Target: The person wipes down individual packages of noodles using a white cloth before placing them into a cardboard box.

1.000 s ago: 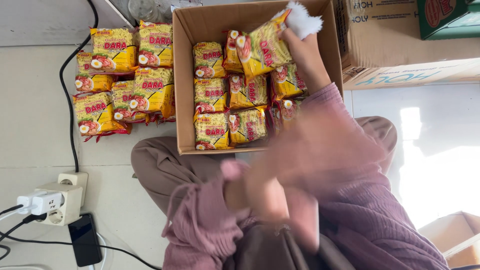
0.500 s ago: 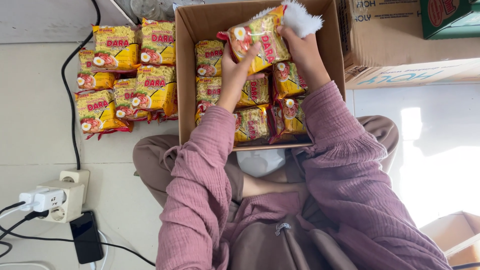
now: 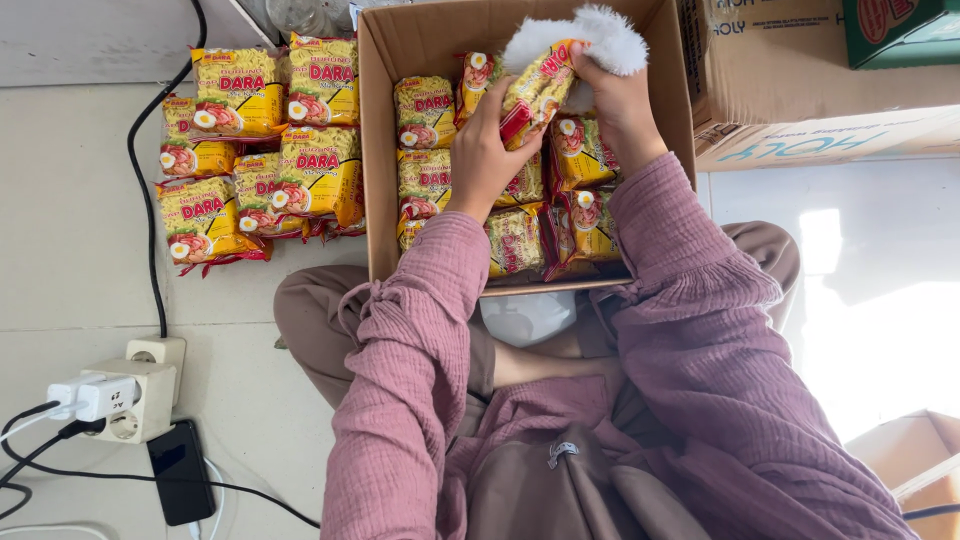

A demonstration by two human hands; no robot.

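An open cardboard box point(image 3: 378, 150) rests against my lap, partly filled with yellow and red noodle packets point(image 3: 425, 108). Over the box both hands grip one such packet point(image 3: 535, 88), tilted on edge. My left hand point(image 3: 488, 152) holds its lower side. My right hand point(image 3: 618, 98) holds its upper side together with a white fluffy cloth point(image 3: 600, 38). Both sleeves are mauve.
A pile of the same noodle packets point(image 3: 262, 150) lies on the floor left of the box. A white power strip with plugs point(image 3: 125, 395), black cables point(image 3: 150, 240) and a dark phone point(image 3: 180, 470) sit at lower left. More cardboard boxes point(image 3: 790, 70) stand at upper right.
My left hand came up from my lap and took hold of the packet that the right hand was holding. The packet has turned more on edge above the box.
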